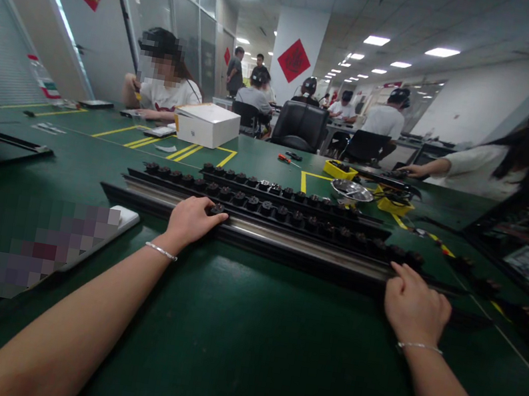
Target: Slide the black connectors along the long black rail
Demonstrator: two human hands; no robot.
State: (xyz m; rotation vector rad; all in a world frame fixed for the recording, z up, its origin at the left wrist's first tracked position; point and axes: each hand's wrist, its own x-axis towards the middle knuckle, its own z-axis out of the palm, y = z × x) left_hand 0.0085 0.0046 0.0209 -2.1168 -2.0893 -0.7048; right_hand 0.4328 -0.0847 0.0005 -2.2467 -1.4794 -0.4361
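A long black and silver rail (pixel 287 246) lies across the green table (pixel 240 343) in front of me. Behind it lie two more black rails (pixel 263 208) carrying several small black knob-like parts. My left hand (pixel 192 220) rests on the near rail's left part, its fingers curled over a small black part (pixel 216 209). My right hand (pixel 413 307) grips the rail's right end, fingers closed over its top edge. Both wrists wear thin silver bracelets.
A white box (pixel 208 124) stands at the back left, by a seated person. Yellow bins (pixel 340 169), a metal bowl (pixel 351 190) and a red-handled tool (pixel 284 158) lie behind the rails. Another person's arm (pixel 432 168) reaches in at the right. A flat white-edged item (pixel 124 218) lies left.
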